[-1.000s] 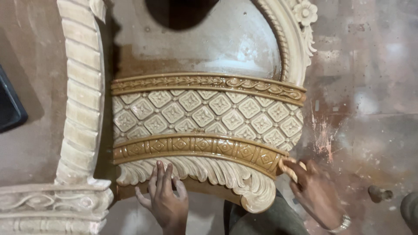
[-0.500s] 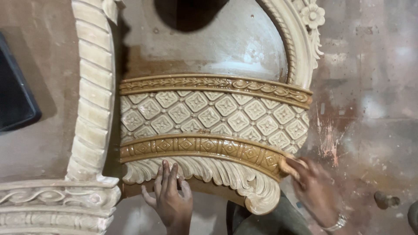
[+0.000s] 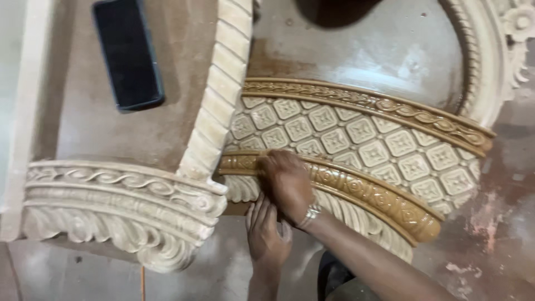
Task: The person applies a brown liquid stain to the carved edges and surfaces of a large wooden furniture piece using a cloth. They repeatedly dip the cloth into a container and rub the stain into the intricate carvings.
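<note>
Tan carved moulding band (image 3: pixel 368 192), glossy, floral-patterned, curved.

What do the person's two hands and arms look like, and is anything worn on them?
Both hands are bare, with no gloves. The right hand has a silver-coloured metal bracelet at the wrist, and its forearm is bare, with no sleeve visible. The left hand shows no ring or band; only its wrist is in view.
</note>
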